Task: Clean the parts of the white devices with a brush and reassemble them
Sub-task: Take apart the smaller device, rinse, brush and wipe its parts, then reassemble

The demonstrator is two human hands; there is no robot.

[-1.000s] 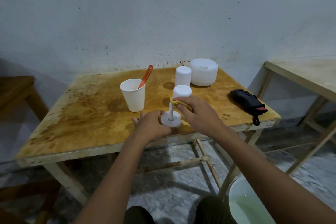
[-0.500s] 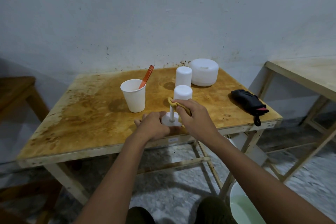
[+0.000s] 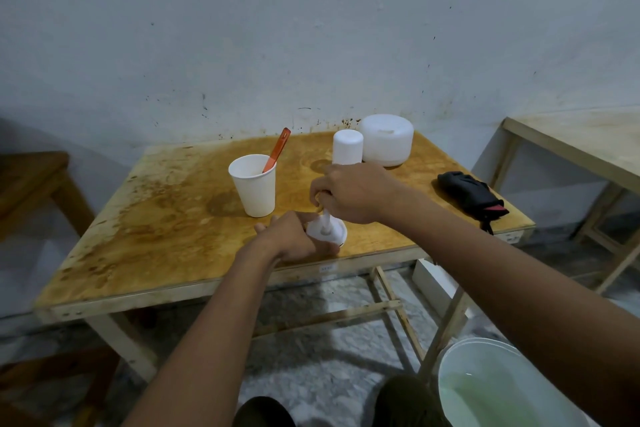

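A small white round base with an upright stem (image 3: pixel 327 230) stands near the table's front edge. My left hand (image 3: pixel 289 236) grips the base from the left. My right hand (image 3: pixel 353 192) is curled over the top of the stem, pinching a yellow cloth (image 3: pixel 319 206) against it. My right hand hides the white cylinder part behind it. A taller white cylinder (image 3: pixel 347 146) and a wide white round housing (image 3: pixel 387 139) stand at the back. An orange-handled brush (image 3: pixel 277 149) leans in a white paper cup (image 3: pixel 253 185).
The stained wooden table (image 3: pixel 156 218) stands against a marked white wall. A black folded pouch (image 3: pixel 469 192) lies at the table's right edge. A white bucket of greenish water (image 3: pixel 491 388) sits on the floor at lower right. Another wooden table (image 3: pixel 575 146) is to the right.
My right hand has slid with the yellow cloth from the stem's lower part up to its top and now covers the cylinder behind. My left hand keeps its hold on the base.
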